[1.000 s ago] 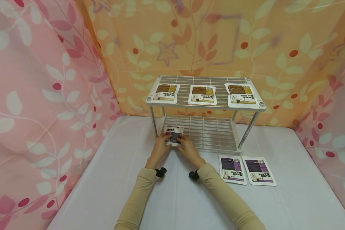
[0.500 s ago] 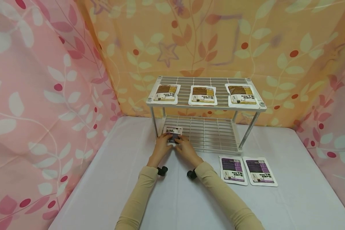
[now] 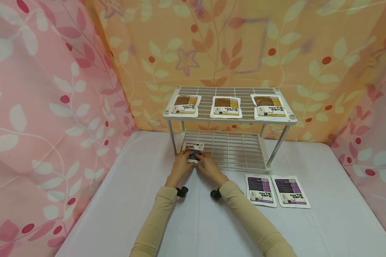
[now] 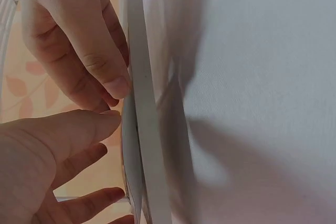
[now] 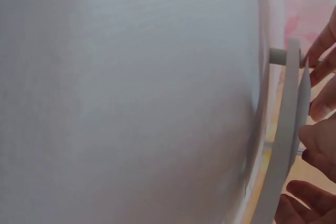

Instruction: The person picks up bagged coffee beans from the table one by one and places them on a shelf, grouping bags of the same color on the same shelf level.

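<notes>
A purple-and-white pouch [image 3: 193, 147] lies flat at the left end of the lower shelf, by its front edge. My left hand [image 3: 181, 165] touches its left side, thumb at the near edge and fingers spread over the top. From the right, my right hand [image 3: 209, 167] touches the same pouch with its fingertips. In the left wrist view, the thumb [image 4: 84, 129] of the left hand meets the pouch's edge [image 4: 131, 166] close to the right thumb. The right wrist view shows the pouch's thin side [image 5: 303, 98] against the shelf rail [image 5: 283, 129].
A white two-tier wire rack [image 3: 231, 120] stands at the back of the white-covered table [image 3: 115, 214]. Three brown-and-yellow pouches lie on its top tier, one in the middle [image 3: 226, 107]. Two purple pouches, left [image 3: 260, 190] and right [image 3: 291, 191], lie front right. Patterned cloth [image 3: 186, 35] hangs behind.
The pouch has shifted slightly left and nearer on the lower shelf, with both hands staying on it. Between half a second ago and now, hardly anything moves.
</notes>
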Demonstrator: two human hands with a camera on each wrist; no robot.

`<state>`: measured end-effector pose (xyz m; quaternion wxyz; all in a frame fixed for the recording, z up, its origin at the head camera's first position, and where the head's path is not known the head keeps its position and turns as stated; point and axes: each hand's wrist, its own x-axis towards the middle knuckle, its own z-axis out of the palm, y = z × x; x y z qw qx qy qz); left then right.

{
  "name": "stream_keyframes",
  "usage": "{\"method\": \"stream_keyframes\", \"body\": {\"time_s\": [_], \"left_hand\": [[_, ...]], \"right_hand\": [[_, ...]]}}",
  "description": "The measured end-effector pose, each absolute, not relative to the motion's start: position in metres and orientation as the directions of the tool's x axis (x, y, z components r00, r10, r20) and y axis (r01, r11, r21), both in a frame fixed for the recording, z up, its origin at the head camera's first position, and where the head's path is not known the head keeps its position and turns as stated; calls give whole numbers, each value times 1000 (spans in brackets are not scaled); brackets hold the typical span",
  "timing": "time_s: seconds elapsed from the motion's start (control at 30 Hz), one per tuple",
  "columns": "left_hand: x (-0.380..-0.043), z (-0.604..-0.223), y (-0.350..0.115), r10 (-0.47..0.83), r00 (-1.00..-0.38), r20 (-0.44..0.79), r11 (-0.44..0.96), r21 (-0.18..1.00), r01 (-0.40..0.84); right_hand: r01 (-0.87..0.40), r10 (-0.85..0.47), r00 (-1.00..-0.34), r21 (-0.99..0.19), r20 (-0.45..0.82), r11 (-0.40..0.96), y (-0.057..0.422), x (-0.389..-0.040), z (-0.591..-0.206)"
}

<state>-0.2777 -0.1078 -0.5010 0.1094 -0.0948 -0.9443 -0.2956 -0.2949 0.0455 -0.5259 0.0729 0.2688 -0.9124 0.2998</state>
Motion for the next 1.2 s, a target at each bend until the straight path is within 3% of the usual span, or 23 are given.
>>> {"method": "stream_keyframes", "body": {"time_s": [0.5,0.8,1.2], "left_hand": [[-267,-496,-91,123,-926,357,750,578,322],[-262,-501,-76,145,-926,350,725,599,340],[-248,-513,-56,228,-892,390,673,600,434]], "right_hand": [[-607,-431,-794,-539,428,584,66,-279,-517],[-570,-413,-821,-546,393,614,85,-266,-509],[-582,-386,-812,-556,437,594,117,-253,-503]]}}
